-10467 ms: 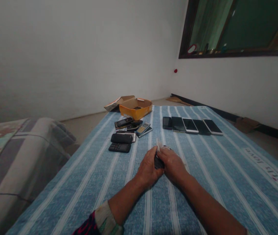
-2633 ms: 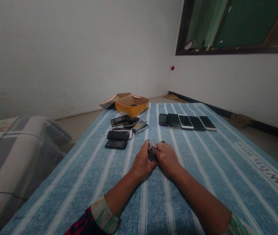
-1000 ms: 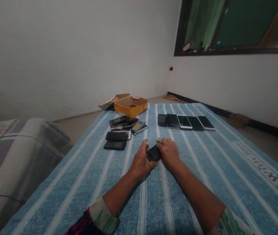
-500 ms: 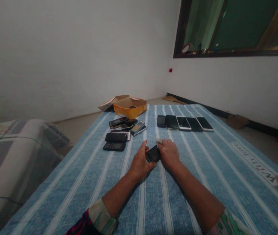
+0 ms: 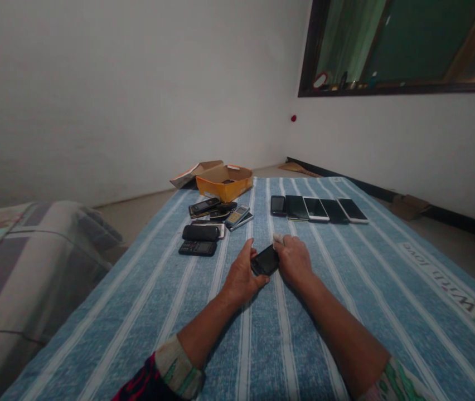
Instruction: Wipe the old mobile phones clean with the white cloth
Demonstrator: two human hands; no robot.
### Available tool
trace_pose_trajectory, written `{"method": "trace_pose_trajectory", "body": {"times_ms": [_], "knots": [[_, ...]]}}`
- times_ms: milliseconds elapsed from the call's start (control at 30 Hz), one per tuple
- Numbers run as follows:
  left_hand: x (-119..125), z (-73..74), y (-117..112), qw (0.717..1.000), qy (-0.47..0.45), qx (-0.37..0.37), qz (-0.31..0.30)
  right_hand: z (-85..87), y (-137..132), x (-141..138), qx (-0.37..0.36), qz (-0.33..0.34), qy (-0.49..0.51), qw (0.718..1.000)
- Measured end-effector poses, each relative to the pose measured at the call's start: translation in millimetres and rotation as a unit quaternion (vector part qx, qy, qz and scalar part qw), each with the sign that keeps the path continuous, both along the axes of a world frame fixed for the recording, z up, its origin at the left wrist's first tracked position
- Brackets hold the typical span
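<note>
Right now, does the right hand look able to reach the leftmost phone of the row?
Probably yes: only striped cloth shows between the right hand and the leftmost phone, though the hand holds something white.

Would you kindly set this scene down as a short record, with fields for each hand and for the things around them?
Left hand: holds a dark phone at its left end
Right hand: at the phone's right end, a white wad in its fingers, material unclear
Right side: row of five phones, side by side
Left side: loose group of phones, some overlapping
Far end: open orange box, something dark inside
Surface: blue cloth with white stripes
</note>
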State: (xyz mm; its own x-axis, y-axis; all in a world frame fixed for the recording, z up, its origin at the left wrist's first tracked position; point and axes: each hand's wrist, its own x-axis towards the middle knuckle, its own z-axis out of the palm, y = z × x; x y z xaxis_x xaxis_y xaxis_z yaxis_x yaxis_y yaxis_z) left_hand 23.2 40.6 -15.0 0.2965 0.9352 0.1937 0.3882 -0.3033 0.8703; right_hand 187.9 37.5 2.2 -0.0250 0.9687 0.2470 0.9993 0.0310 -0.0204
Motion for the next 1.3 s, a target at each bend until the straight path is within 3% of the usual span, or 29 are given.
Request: {"method": "trace_pose_trajectory", "body": {"times_ms": [567,1300], "knots": [[0.2,3.4,-0.5,1.0,0.018,0.003,-0.008,2.8,-1.2,0.5,-0.012,0.003,0.004,1.0],[-1.0,-5.0,2.8,0.999,0.021,0.022,-0.011,0.7,0.7,6.0,-0.033,-0.004,0.008,0.999]]}}
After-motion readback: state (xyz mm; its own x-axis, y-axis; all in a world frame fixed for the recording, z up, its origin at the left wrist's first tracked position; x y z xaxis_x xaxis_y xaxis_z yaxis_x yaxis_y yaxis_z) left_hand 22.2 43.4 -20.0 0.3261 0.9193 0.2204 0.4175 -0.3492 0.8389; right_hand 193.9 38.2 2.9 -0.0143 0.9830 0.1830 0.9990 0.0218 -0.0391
